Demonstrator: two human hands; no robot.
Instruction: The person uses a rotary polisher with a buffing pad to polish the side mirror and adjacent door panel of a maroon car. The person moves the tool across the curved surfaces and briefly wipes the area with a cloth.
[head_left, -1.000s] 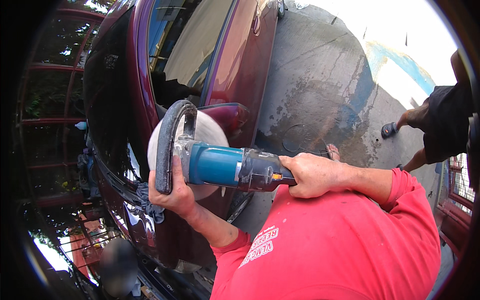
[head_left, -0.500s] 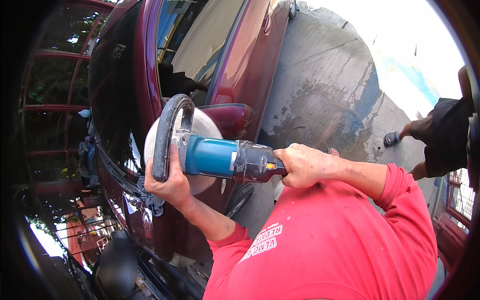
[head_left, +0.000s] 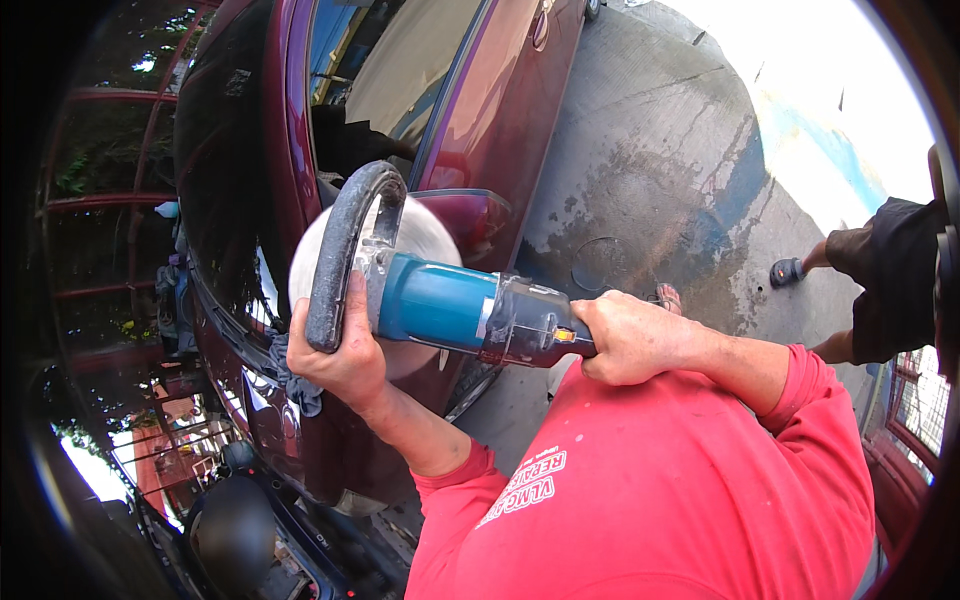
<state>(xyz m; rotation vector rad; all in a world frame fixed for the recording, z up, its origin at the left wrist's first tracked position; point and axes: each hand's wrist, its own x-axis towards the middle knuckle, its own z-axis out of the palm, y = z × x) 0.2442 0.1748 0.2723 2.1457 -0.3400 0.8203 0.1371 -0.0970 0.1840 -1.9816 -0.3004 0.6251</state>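
Both my hands hold a teal and black rotary polisher (head_left: 432, 302). My left hand (head_left: 345, 360) is wrapped round the lower part of its black loop handle (head_left: 340, 255). The rear grip sits in the fist of my right hand (head_left: 630, 335). Beneath the loop shows the round white pad (head_left: 430, 238), partly covered by the tool's head. The pad lies over the front side of a dark red car (head_left: 490, 120), close to its side mirror (head_left: 465, 218). Whether the pad touches the paint, I cannot tell.
A grey-blue cloth (head_left: 297, 380) lies by the windshield's base. At the right stands another person in black shorts (head_left: 895, 285) and dark sandals. Wet patches mark the concrete floor (head_left: 650, 150). A dark vehicle (head_left: 310, 530) is at the lower left.
The polisher has shifted slightly right, its rear end tipping a little lower in view. Both hands have moved along with it, keeping their grip. My foot shows more now.
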